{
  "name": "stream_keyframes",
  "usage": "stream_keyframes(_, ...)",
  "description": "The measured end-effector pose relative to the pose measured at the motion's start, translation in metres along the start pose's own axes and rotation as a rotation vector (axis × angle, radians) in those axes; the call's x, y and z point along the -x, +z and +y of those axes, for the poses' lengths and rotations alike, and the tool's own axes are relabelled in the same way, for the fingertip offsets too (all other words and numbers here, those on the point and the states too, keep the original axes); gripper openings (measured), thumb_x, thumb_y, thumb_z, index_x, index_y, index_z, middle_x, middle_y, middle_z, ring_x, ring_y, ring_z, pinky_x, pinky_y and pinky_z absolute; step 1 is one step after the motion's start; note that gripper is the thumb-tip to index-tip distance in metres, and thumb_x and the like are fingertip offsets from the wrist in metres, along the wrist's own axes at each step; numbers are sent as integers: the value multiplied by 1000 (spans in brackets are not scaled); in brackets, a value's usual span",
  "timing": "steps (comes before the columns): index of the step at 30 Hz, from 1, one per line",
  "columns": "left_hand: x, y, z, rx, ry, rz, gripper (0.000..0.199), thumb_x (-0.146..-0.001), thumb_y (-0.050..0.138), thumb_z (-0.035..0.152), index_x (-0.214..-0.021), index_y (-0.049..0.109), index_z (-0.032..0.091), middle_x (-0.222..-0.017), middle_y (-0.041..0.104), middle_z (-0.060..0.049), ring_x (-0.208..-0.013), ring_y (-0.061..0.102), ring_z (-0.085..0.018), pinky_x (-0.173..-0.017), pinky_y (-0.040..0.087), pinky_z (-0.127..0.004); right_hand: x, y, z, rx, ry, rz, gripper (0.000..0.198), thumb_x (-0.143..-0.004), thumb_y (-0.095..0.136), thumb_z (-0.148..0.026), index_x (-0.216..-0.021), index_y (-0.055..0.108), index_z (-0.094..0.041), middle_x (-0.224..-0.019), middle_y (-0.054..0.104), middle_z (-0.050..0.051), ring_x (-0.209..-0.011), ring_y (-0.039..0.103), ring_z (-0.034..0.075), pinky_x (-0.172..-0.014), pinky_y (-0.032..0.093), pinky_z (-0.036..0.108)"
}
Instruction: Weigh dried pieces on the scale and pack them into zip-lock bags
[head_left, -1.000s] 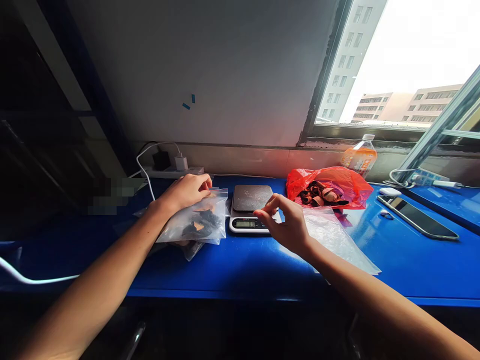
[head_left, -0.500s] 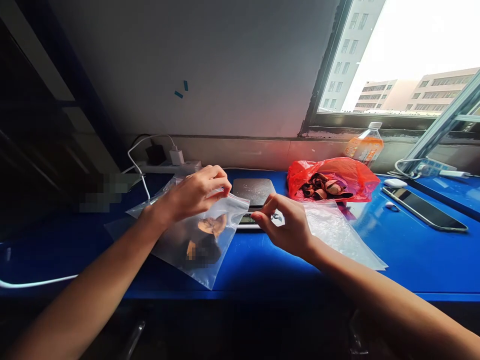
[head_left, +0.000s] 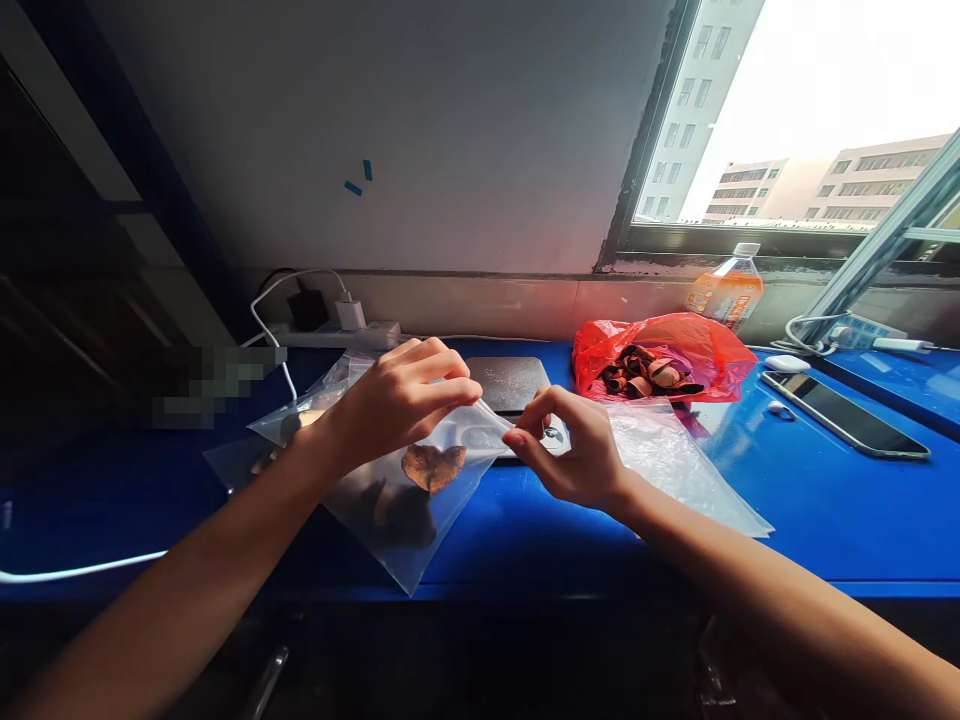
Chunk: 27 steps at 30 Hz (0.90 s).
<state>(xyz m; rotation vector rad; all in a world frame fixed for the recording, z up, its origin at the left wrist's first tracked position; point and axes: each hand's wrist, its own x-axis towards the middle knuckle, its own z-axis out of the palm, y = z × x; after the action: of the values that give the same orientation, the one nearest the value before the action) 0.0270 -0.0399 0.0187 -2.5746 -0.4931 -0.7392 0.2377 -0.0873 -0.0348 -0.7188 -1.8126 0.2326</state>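
Plastic bag [head_left: 421,505] pinched in both hands [head_left: 576,450], scale [head_left: 508,382] partly hidden behind.

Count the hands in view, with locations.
2: left hand gripping the clear bag by its top edge, right hand pinching that bag's corner nearest it. No other hands show.

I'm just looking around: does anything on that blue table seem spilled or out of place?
Two small things. Pale specks dot the scale's metal plate, perhaps crumbs, which looks odd on a weighing surface. And what looks like a single white earbud lies loose beside the phone.
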Motion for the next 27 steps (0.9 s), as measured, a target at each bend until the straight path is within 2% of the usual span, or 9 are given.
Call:
stream_keyframes(4, 0, -1, 2, -14, 20, 33, 17, -90, 48, 18, -82, 63, 22, -82, 66, -2, -80, 56, -16, -74, 47, -31, -2, -1, 0, -169, 179, -94, 21, -84, 58, -36, -75, 48, -21, -66, 52, -2, -59, 45, 11, -56, 38, 26)
stream_keyframes(6, 1, -1, 3, -19, 44, 46, 18, -89, 48, 14, -83, 63, 23, -83, 65, -2, -79, 55, -16, -73, 47, -30, -2, 0, 2, -300, 289, -118, 19, -83, 59, -37, -85, 47, -21, -67, 50, -4, -58, 44, 10, -54, 36, 24)
stream_keyframes(10, 1, 2, 6, -1, 79, 31, 19, -87, 48, 10, -85, 62, 23, -84, 65, -1, -77, 54, -15, -72, 46, -29, -2, 2, 5, -525, 424, -159, 39, -80, 63, -34, -108, 38, -26, -71, 49, -7, -57, 42, 9, -52, 34, 21)
stream_keyframes(16, 0, 10, 14, 40, 142, 19, 18, -85, 50, 8, -85, 61, 22, -84, 64, -1, -79, 54, -14, -71, 44, -28, -1, 2, 6, -584, 494, -303, 40, -80, 61, -31, -111, 37, -26, -70, 48, -7, -58, 43, 9, -52, 35, 21)
stream_keyframes(19, 0, 13, 18, 47, 140, -12, 17, -87, 50, 9, -87, 63, 21, -88, 64, -2, -82, 55, -14, -71, 44, -27, 0, 4, 7, -559, 508, -314, 37, -79, 60, -27, -108, 37, -26, -70, 48, -7, -57, 41, 9, -51, 32, 20)
stream_keyframes(24, -1, 20, 22, 77, 56, -92, 13, -92, 51, 22, -89, 63, 18, -95, 63, -5, -87, 54, -16, -75, 45, -28, 1, 9, 8, -519, 494, -301, 34, -75, 55, -19, -103, 36, -25, -76, 52, -6, -58, 40, 9, -52, 31, 21)
stream_keyframes(27, -2, 23, 25, 87, 45, -138, 14, -91, 49, 16, -85, 62, 18, -89, 62, -4, -83, 53, -16, -75, 44, -28, 0, 13, 10, -441, 466, -273, 26, -70, 51, -13, -89, 37, -23, -71, 46, -7, -58, 38, 9, -52, 30, 21)
